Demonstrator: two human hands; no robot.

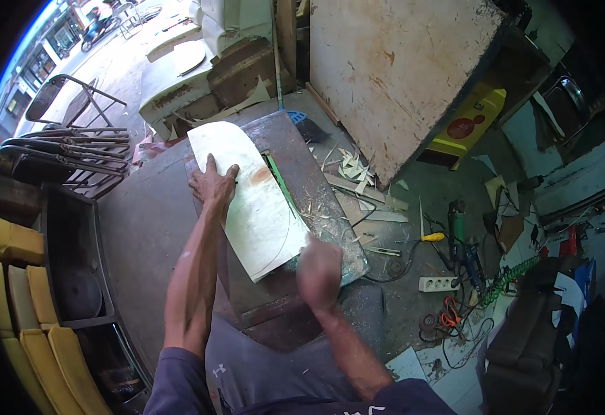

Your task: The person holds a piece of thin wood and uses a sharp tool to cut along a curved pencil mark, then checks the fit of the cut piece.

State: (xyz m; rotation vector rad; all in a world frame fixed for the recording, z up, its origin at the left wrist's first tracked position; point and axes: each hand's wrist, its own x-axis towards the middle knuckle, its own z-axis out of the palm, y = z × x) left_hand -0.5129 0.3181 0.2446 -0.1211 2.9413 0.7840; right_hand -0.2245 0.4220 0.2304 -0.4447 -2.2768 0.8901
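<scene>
A pale, thin board (250, 200) with a rounded far end lies on the dark worktable (136, 214). A curved line is drawn near its lower right corner, and a brown stain marks its right side. My left hand (212, 181) is open, its fingers spread flat on the board's left part. Close to the near right corner is my right hand (320, 273), smeared by motion. It looks rounded, but its fingers and anything in them cannot be made out. A narrow green strip (278, 181) runs along the board's right edge.
Wood shavings (354, 169) litter the floor and tabletop. To the right lie a green power tool (458, 221), a yellow-handled screwdriver (432, 237), a white power strip (437, 284) and tangled cords. A large worn panel (399, 76) leans beyond. Folding chairs (74, 149) and yellow cushions (47, 353) are left.
</scene>
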